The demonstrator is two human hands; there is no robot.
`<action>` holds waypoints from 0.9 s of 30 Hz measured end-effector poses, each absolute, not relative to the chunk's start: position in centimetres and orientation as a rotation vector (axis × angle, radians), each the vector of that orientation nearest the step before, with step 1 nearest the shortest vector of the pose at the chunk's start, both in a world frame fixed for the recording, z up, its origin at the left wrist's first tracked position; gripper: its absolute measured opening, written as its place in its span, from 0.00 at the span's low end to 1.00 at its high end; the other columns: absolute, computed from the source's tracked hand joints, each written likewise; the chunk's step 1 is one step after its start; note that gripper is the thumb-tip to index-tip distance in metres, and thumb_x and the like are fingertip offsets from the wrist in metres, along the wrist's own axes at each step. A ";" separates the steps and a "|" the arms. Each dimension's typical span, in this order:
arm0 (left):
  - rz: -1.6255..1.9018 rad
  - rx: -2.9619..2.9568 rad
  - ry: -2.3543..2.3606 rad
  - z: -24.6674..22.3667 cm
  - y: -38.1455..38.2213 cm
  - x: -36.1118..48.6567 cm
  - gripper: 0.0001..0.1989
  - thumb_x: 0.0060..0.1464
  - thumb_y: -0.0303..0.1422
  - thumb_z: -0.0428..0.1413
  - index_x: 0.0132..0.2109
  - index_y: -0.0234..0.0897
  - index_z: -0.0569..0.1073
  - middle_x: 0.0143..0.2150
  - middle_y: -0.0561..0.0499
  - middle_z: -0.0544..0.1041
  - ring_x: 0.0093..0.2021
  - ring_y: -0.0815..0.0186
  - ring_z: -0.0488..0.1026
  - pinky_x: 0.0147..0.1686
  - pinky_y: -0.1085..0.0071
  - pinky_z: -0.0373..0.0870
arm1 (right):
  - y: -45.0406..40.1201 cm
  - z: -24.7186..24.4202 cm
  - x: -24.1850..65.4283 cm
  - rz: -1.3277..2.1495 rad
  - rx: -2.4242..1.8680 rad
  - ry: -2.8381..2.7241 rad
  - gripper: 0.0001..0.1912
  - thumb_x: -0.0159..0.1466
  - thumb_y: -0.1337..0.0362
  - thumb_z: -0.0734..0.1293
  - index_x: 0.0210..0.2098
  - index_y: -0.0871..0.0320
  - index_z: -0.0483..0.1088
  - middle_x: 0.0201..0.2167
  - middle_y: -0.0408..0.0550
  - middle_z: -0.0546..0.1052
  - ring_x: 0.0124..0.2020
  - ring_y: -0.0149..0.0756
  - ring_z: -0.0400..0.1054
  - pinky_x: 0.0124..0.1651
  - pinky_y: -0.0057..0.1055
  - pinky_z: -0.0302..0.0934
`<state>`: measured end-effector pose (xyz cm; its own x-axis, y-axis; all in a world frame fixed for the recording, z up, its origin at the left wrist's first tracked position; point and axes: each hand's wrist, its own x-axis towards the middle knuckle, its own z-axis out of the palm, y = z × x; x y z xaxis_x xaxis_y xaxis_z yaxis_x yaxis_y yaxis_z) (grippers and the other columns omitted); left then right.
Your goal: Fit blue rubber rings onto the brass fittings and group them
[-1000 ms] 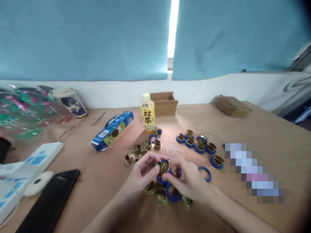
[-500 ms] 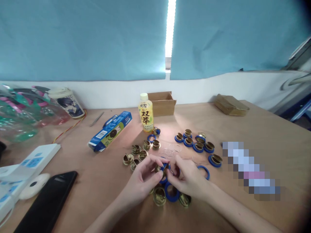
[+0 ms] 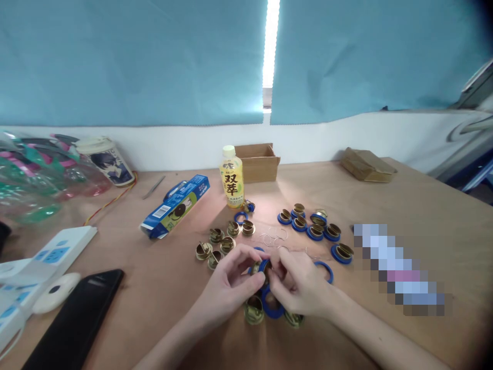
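Between the fingers of my left hand (image 3: 233, 277) is a round brass fitting with a blue ring (image 3: 264, 265) around it. The fingers of my right hand (image 3: 302, 282) pinch at its right side, partly hiding it. Just below lie a loose blue ring (image 3: 272, 304) and a brass fitting (image 3: 254, 310) on the table. Several bare brass fittings (image 3: 216, 236) with upright flaps are grouped to the left. Fittings seated in blue rings (image 3: 315, 232) sit at the right. Another blue ring (image 3: 324, 272) is beside my right hand, and thin wire rings (image 3: 275, 236) lie beyond both hands.
A yellow drink bottle (image 3: 232, 177) and an open cardboard box (image 3: 257, 163) stand at the back. To the left are a blue carton (image 3: 175, 206), tweezers (image 3: 154, 187), a power strip (image 3: 65, 244) and a black phone (image 3: 79, 321). A brown paper packet (image 3: 365, 164) lies back right.
The held fitting and its blue ring have turned slightly and moved a little right between my fingers. Both hands stay in nearly the same place.
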<state>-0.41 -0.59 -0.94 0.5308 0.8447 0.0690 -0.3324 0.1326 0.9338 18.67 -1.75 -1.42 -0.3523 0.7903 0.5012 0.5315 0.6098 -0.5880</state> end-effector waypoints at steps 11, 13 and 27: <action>0.925 1.087 0.569 -1.2 -0.5 -0.4 0.12 0.54 0.29 0.66 0.44 0.40 0.74 0.49 0.47 0.78 0.51 0.61 0.74 0.50 0.66 0.70 | -1.9 -1.3 18.8 0.419 -1.049 -2.040 0.10 0.60 0.70 0.63 0.29 0.54 0.56 0.16 0.32 0.59 0.15 0.25 0.55 0.22 0.25 0.49; 0.917 1.072 0.578 -1.2 -0.5 -0.4 0.13 0.53 0.28 0.66 0.44 0.40 0.74 0.49 0.47 0.78 0.50 0.61 0.75 0.50 0.66 0.71 | -2.0 -1.4 18.8 0.431 -1.046 -2.022 0.09 0.60 0.70 0.63 0.29 0.54 0.56 0.16 0.32 0.58 0.15 0.25 0.55 0.22 0.25 0.48; 0.931 1.152 0.688 -1.4 -0.6 -0.4 0.14 0.51 0.26 0.66 0.43 0.40 0.73 0.48 0.48 0.77 0.49 0.61 0.74 0.48 0.67 0.70 | -1.8 -1.2 19.0 0.538 -0.983 -1.971 0.10 0.60 0.72 0.63 0.29 0.55 0.56 0.17 0.32 0.57 0.16 0.24 0.53 0.21 0.25 0.46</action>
